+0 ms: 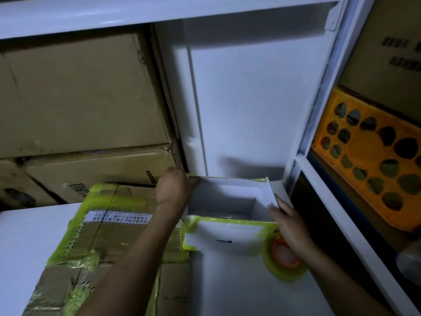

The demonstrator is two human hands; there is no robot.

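Note:
A small white cardboard box (225,199) with yellow-green tape on its edges lies open on the white shelf (239,288). Its inside looks empty. My left hand (174,187) grips the box's far left corner. My right hand (289,221) holds the right side wall, thumb on the inner face. A roll of yellow-green tape (281,266) with an orange core lies on the shelf just below my right wrist, partly hidden by it.
A brown carton (107,242) wrapped in yellow-green tape sits left of the white box. Large cardboard boxes (79,94) are stacked behind on the left. A white post (316,110) bounds the right, with an orange plastic crate (373,156) beyond it.

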